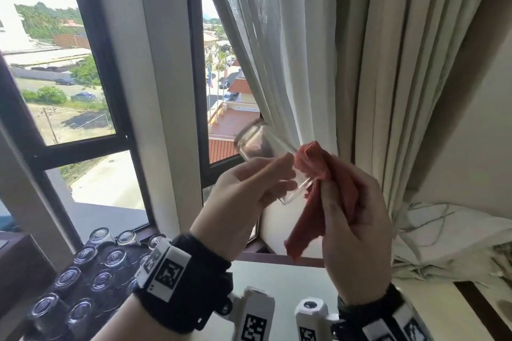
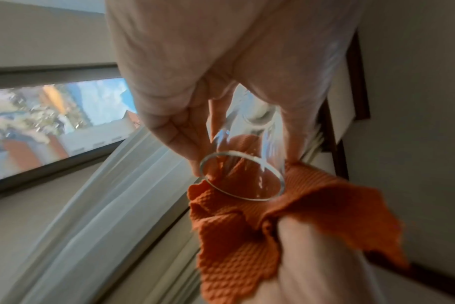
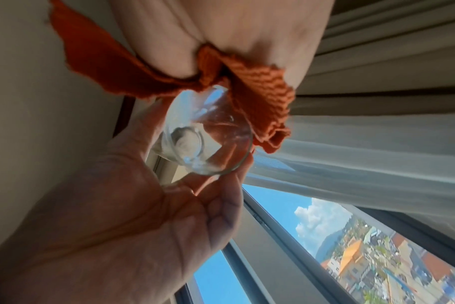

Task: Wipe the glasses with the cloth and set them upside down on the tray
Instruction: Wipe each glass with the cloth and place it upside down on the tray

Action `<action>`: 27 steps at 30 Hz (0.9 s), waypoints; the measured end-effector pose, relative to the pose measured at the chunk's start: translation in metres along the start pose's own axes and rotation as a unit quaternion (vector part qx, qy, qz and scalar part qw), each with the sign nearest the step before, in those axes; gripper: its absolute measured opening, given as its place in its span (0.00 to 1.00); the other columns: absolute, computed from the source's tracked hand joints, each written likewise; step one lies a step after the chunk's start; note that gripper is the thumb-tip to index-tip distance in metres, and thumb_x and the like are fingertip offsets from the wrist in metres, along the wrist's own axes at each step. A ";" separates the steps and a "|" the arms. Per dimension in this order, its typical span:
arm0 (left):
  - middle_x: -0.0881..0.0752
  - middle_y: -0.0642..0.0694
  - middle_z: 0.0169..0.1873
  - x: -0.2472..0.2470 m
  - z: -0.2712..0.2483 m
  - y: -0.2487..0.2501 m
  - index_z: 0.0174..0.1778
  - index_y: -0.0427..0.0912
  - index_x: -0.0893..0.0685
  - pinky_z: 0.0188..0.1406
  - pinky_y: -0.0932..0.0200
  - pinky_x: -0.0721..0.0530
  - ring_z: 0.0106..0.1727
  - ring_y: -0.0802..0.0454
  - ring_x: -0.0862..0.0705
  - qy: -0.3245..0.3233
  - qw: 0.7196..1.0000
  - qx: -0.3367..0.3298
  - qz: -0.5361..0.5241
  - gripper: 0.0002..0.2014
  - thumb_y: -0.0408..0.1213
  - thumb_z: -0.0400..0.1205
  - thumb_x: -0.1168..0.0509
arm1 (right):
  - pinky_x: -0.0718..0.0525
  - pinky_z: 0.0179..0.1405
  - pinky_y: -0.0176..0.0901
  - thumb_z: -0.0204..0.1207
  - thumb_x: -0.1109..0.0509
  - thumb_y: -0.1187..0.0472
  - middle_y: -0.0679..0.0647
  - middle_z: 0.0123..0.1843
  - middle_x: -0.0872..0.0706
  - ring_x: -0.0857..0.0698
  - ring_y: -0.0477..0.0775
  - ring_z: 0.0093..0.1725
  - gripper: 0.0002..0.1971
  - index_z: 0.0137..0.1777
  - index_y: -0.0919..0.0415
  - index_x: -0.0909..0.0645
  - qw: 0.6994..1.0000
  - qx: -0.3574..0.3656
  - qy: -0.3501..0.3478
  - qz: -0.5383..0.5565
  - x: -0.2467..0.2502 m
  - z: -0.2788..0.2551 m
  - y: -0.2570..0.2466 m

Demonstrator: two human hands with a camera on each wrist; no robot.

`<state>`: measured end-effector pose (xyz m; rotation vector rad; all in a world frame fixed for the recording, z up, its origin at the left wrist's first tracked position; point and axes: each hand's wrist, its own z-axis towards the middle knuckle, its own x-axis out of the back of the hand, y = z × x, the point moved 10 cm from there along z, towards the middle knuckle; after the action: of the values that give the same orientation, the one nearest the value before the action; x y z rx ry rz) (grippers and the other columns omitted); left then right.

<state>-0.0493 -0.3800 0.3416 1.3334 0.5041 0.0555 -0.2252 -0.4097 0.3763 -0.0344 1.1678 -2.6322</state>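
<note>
Head view: the left hand (image 1: pixel 243 194) grips one raised, tilted glass (image 1: pixel 266 152); the right hand (image 1: pixel 357 227) clutches one orange cloth (image 1: pixel 329 183) touching its rim, about eleven upturned glasses (image 1: pixel 83 282) below-left. Left wrist view: cloth (image 2: pixel 247 226) against the rim. Right wrist view: likewise.

Left hand (image 2: pixel 195 82) grips a clear glass (image 2: pixel 247 164); orange cloth (image 2: pixel 237 236) touches its rim.
</note>
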 end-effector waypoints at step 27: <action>0.08 0.46 0.40 -0.017 -0.010 0.014 0.48 0.41 0.08 0.40 0.61 0.10 0.45 0.50 0.08 -0.079 0.996 0.005 0.040 0.15 0.50 0.77 0.24 | 0.11 0.35 0.50 0.77 0.34 0.78 0.53 0.49 0.11 0.09 0.57 0.41 0.35 0.72 0.37 0.30 0.975 -0.074 -0.211 0.000 -0.067 -0.025 0.009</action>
<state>-0.0649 -0.3730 0.3590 1.3546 0.3177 0.0139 -0.1617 -0.3805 0.3585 -0.5891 1.1982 -2.3648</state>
